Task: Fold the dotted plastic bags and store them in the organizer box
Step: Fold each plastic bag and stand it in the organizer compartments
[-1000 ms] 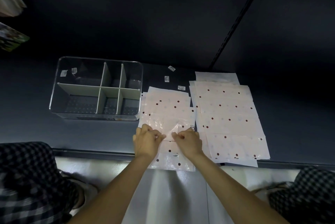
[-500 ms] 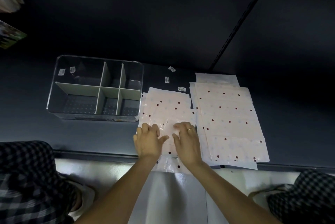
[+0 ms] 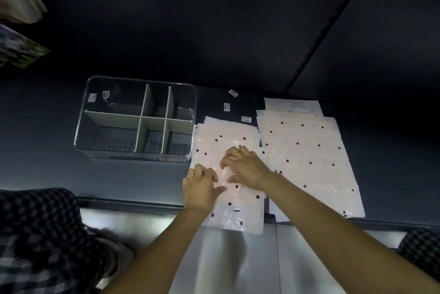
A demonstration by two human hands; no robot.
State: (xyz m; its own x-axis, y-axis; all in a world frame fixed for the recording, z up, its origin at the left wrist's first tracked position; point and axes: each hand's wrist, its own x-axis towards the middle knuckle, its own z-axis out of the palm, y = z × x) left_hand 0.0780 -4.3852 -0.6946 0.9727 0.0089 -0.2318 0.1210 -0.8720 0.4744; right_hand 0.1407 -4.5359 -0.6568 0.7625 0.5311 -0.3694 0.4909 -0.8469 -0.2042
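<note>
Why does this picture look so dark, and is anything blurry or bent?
Head view: light falls mainly on the dotted bags and both hands; the wall behind is near black. The checked fabric at lower left is blurred. The wide lens bows the organizer box.

Dark bench (image 3: 59,170), seen from above. Clear organizer box (image 3: 135,118) at left, split by pale dividers into six compartments; nothing visible inside but two small stickers on its far wall. Just right of it, a stack of dotted bags (image 3: 214,136), its near edge overhanging the bench. Left hand (image 3: 201,186) lies on the stack, thumb out to the right. Right hand (image 3: 245,167), ring on one finger, presses a fold of the top bag, fingers (image 3: 228,156) bent at the tips. A second, larger stack (image 3: 309,158) lies at right. Three small labels (image 3: 227,106) lie behind the stacks. Checked fabric (image 3: 40,234) at lower left.
</note>
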